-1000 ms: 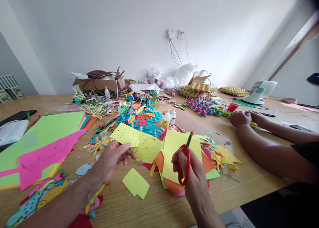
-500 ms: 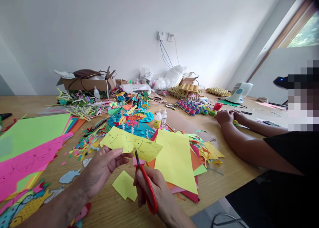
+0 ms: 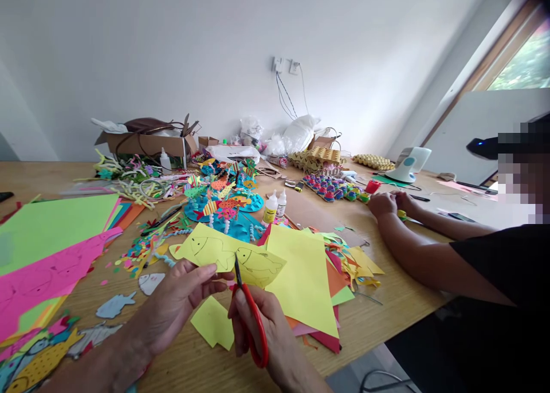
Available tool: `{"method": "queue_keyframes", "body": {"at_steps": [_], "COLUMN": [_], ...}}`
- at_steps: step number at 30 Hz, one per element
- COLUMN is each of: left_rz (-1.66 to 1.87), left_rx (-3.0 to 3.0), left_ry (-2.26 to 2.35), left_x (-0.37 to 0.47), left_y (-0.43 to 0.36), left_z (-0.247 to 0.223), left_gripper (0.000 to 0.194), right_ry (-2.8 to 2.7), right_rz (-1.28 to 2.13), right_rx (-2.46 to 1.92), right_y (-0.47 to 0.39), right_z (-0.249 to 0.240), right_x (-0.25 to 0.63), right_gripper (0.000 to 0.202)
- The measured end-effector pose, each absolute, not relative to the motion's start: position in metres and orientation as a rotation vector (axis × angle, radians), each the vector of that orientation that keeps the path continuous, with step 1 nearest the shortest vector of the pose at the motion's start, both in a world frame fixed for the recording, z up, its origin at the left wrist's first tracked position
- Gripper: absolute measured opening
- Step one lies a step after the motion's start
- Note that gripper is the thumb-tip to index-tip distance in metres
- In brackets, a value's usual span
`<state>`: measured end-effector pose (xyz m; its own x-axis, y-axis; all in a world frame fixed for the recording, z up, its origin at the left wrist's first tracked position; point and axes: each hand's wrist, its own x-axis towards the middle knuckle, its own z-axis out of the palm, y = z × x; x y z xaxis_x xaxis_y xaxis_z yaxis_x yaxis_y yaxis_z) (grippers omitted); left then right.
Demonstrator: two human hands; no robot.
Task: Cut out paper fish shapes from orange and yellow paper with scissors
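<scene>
A yellow paper strip (image 3: 206,248) with two fish drawn on it is pinched in my left hand (image 3: 184,293), thumb on top. Red-handled scissors (image 3: 256,324) are in my right hand (image 3: 268,330), their dark blades at the strip between the two fish outlines. Beneath my hands a smaller yellow paper piece (image 3: 213,322) lies on the wooden table. Just right of the strip, a large yellow sheet (image 3: 303,278) rests on a stack of coloured paper. Cut-out grey fish (image 3: 115,306) lie left of my left wrist.
Green sheets (image 3: 60,227) and a pink sheet with drawn fish (image 3: 47,278) cover the left side. Glue bottles (image 3: 270,208) stand behind, near a blue base with paper fish (image 3: 240,227). Another person's forearms (image 3: 412,255) rest on the table at right.
The strip has shifted slightly right and down relative to the view, with the scissors still at it. The whole view has moved a little; both hands keep their hold.
</scene>
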<state>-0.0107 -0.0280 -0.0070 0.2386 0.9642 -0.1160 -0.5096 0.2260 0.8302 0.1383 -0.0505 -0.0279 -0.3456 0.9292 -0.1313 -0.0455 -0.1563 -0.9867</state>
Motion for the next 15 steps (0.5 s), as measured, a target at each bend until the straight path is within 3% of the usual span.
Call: {"method": "queue_keyframes", "body": {"at_steps": [15], "left_rz": [1.102], "left_rx": [0.833], "left_ry": [0.684], "left_x": [-0.0073], "left_y": [-0.0309], "left_z": [-0.0078], "left_gripper": [0.021], "right_ry": [-1.29], "right_rz": [1.614], "right_rx": [-0.994], "right_y": [-0.0517], "right_z": [-0.0378], "right_x": [0.14], "right_gripper": [0.052]}}
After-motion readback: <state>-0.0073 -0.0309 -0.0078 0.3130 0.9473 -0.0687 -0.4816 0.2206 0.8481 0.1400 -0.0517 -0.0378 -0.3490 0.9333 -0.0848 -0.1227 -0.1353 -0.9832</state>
